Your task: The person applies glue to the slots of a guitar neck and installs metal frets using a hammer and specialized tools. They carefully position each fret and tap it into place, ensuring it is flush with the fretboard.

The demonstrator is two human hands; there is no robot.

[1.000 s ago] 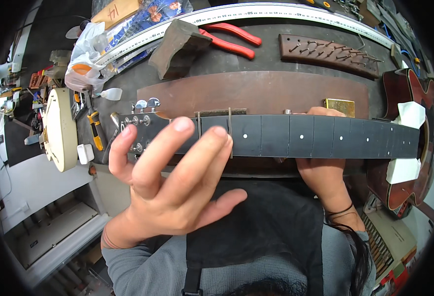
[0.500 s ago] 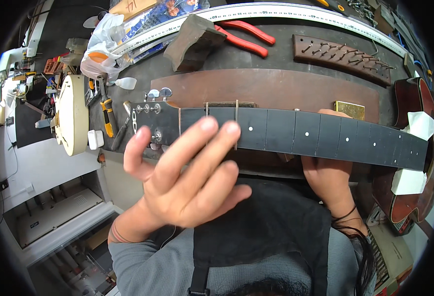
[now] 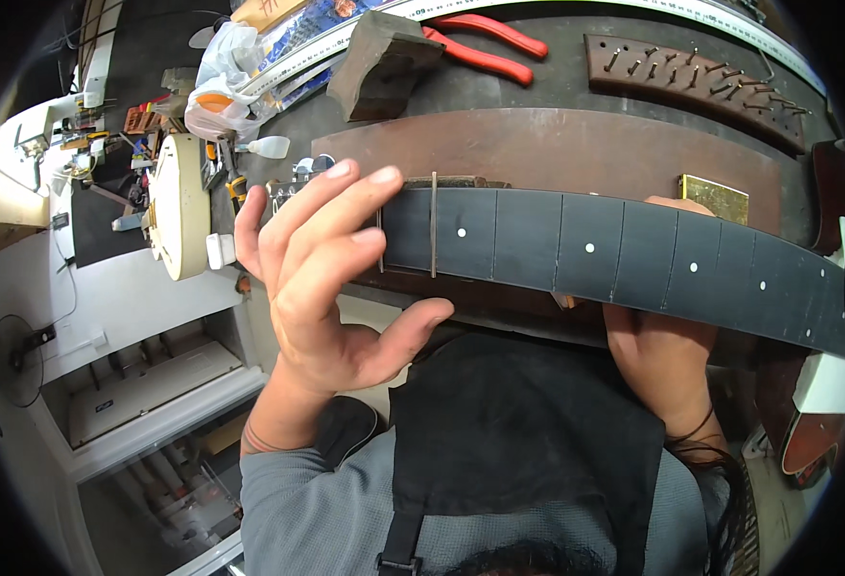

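Observation:
A guitar neck with a dark, white-dotted fingerboard [image 3: 528, 235] lies across in front of me. Two metal fret wires cross it near the headstock end, and one fret wire [image 3: 434, 226] overhangs both edges. My left hand [image 3: 321, 264] is over the headstock end with its fingers spread and nothing held; whether its fingertips touch the neck I cannot tell. It hides most of the headstock, though some tuning pegs [image 3: 312, 165] show beyond the fingers. From below, my right hand [image 3: 667, 355] wraps round the neck, fingertips showing at the far edge.
Behind the neck lie a brown board [image 3: 557, 134] and a small gold block [image 3: 715, 200]. Farther back are a dark block [image 3: 379, 72], red-handled pliers [image 3: 489, 58], a long steel ruler [image 3: 499, 8] and a wooden rack of pins [image 3: 691, 86]. A cream guitar body [image 3: 180, 206] stands left.
My left hand has moved left toward the headstock and turned, its thumb now out to the right. The view has shifted a little; the right hand keeps its hold on the neck.

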